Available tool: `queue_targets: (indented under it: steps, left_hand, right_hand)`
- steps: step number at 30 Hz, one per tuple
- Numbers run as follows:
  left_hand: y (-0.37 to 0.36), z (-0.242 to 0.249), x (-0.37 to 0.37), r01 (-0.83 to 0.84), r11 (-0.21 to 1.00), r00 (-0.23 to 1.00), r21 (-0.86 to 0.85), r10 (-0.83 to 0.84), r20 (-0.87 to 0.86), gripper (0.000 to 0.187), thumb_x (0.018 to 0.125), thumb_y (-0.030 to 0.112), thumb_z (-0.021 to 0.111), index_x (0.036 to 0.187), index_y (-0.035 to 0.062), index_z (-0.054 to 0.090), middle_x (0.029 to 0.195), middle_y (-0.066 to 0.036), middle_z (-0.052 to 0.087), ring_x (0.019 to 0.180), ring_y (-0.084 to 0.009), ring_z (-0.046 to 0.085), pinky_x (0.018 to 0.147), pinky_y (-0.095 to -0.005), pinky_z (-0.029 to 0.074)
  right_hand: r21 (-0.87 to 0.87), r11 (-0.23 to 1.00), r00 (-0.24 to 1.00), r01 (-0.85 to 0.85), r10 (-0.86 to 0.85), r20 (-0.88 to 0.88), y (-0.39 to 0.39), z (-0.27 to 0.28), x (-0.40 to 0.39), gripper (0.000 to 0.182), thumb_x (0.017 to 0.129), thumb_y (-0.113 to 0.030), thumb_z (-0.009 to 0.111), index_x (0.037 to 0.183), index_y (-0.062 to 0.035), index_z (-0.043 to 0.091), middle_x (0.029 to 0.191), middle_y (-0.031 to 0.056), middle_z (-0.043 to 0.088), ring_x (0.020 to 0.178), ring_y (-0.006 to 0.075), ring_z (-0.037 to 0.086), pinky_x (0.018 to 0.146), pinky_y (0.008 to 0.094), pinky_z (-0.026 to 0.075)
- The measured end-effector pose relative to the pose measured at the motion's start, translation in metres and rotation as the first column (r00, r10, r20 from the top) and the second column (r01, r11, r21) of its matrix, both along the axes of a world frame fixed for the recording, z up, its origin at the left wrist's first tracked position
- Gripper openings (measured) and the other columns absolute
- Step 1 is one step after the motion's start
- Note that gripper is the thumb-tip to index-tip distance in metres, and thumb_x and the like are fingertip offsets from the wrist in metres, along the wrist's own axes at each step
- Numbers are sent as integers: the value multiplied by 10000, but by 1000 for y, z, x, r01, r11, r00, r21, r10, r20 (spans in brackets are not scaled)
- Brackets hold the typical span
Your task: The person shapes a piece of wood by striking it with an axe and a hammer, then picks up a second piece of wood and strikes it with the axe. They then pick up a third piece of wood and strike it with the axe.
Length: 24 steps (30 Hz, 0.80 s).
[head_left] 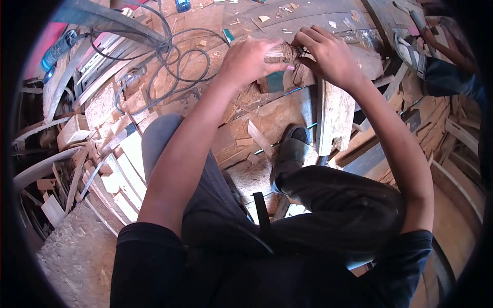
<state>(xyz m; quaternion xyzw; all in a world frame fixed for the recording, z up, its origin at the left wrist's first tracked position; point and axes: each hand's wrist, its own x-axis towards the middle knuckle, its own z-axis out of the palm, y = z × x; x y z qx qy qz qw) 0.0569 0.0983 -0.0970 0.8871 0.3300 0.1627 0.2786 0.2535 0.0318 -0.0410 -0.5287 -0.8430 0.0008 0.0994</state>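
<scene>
Both of my hands are close together at the top centre. My left hand (255, 60) has its fingers and thumb wrapped round a bundle of thin brown strips (280, 53). My right hand (328, 55) is bent over the bundle's right end, with thumb and fingers pinched on a small dark piece too small to name. Loose brown strands hang below, between the hands. A green piece (273, 82) lies just under the bundle, and a pale wooden beam (335, 115) stands below my right hand.
A black cable (179, 69) lies coiled left of my hands. A blue tool (57, 51) is at the far left. Wood offcuts (120, 169) pile up at the left. Another person's shoe (410, 53) and leg are at the upper right. My own shoe (291, 154) is at the centre.
</scene>
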Motion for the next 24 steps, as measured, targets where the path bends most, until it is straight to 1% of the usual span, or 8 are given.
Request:
queue_targets:
  steps: [5,8,9,10,13,14,19,24]
  left_hand:
    - [2,-8,0,13,998,1000,57,-14,11,722,730,587,718,1194,41,627,1176,-187,638,1073,-314,627,931,-387,487]
    - [4,-1,-7,-7,1000,999,12,6,48,697,750,570,708,1189,34,628,1164,-183,645,1075,-306,629,926,-381,489]
    - [6,-2,-9,-38,999,999,-27,39,26,679,741,546,725,1179,35,633,1141,-184,657,1050,-305,642,915,-372,493]
    - [8,-2,-11,-52,998,998,-37,54,38,661,739,526,739,1170,37,637,1129,-178,663,1036,-293,649,906,-364,495]
    - [15,0,-19,-93,992,991,-89,101,88,606,735,464,776,1147,40,644,1087,-154,682,990,-249,665,878,-341,500]
    - [20,0,-22,-91,988,987,-126,106,122,588,738,441,785,1142,38,643,1070,-142,688,973,-229,667,867,-335,500]
    - [37,0,-20,-74,901,956,-427,186,225,538,748,360,803,1132,33,613,1024,-100,683,959,-180,632,865,-331,482]
    - [57,-8,-19,-135,931,965,-339,202,170,604,719,335,825,1189,52,574,1154,-146,637,1121,-243,577,961,-360,432]
  right_hand:
    - [-227,973,983,41,-80,-165,11,-4,41,367,800,-212,721,1083,-50,552,924,138,632,879,337,612,786,401,503]
    - [-348,832,850,433,-505,-150,7,3,131,451,882,-245,669,1257,-52,507,850,156,641,793,183,641,709,309,497]
    - [-278,765,807,581,-586,75,-1,0,165,384,909,-258,625,1219,-50,531,830,176,638,770,250,649,694,356,498]
    - [-113,854,861,508,-501,80,-16,-38,235,421,875,-347,647,1148,-36,569,836,235,648,825,390,651,733,434,509]
    - [-359,546,638,757,-499,586,-70,-69,270,352,816,-230,644,1102,-32,588,1086,206,636,1053,368,597,890,455,493]
    - [-348,626,687,698,-448,573,-94,-93,288,378,807,-224,651,1133,-47,576,1177,184,603,1133,337,560,939,439,473]
    - [-445,455,631,771,-455,629,-108,-112,289,565,822,-150,634,1346,-59,443,1387,197,454,1288,346,431,1069,404,374]
    - [-403,477,622,781,-544,563,-111,-139,341,573,820,-82,609,1359,-59,419,1394,162,459,1289,349,427,1067,414,374]
